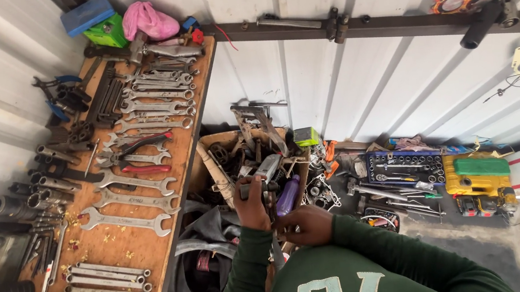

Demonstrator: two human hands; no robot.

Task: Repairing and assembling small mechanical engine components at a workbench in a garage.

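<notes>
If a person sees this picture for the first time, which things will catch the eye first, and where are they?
First come the rows of silver wrenches laid out on the wooden workbench at the left. In the lower middle, the left hand and right hand, in green sleeves, hold a slim metal tool over a box of mixed parts. At the right, a blue socket tray and a yellow case lie on the floor.

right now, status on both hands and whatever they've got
Left hand shut on grey metal tool, raised over parts box. Right hand low on the tool's shaft. Purple bottle close beside them, wrench board to the left.
</notes>
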